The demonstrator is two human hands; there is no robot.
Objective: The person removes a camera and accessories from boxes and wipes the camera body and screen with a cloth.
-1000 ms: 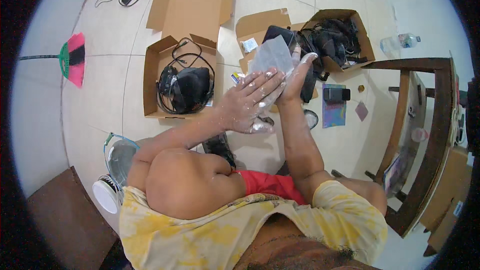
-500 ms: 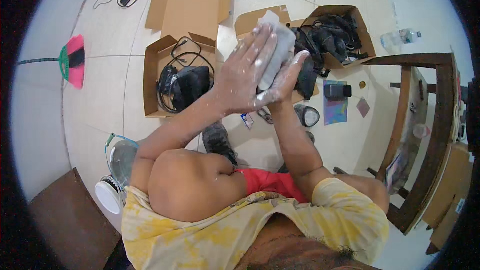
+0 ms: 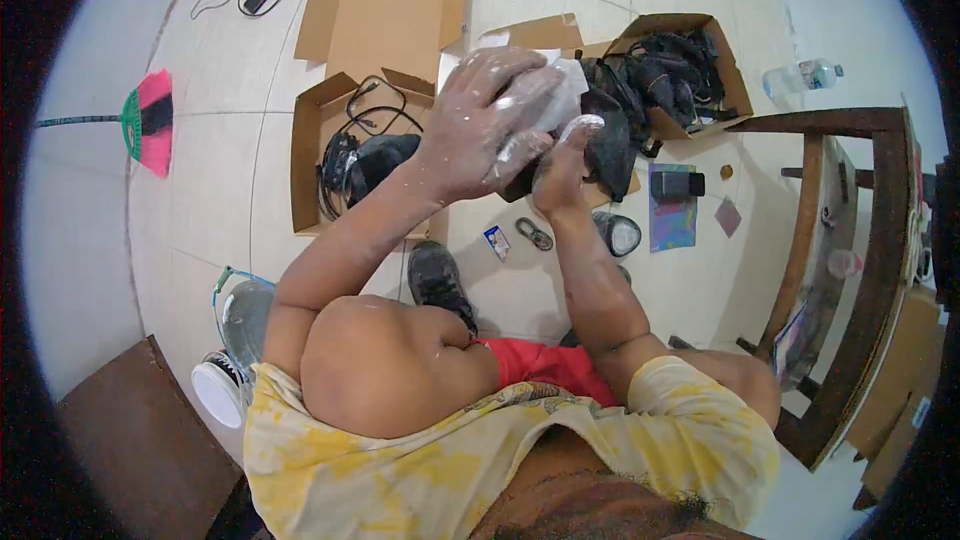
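Note:
A pale whitish-grey lump [image 3: 562,105], soft-looking and of a material I cannot make out, is between my two hands. My left hand [image 3: 485,120] curls over it from the left and above, its fingers bent and smeared white. My right hand [image 3: 566,165] is under and to the right of the lump, thumb upright with a white tip; its other fingers are mostly hidden. Both hands are raised above the floor in front of me. Part of a white sheet [image 3: 545,58] shows behind the fingers.
An open cardboard box [image 3: 303,175] with black cables stands left; another box [image 3: 735,90] with black gear is right. A grey canister [image 3: 617,234], carabiner [image 3: 534,233] and small card [image 3: 496,242] lie nearer. A wooden frame [image 3: 885,220] stands far right, a bucket [image 3: 247,315] left.
My left hand has gone from lying nearly flat along the lump to curling over it, and covers more of it. The right hand has turned slightly. The carabiner and card show more fully.

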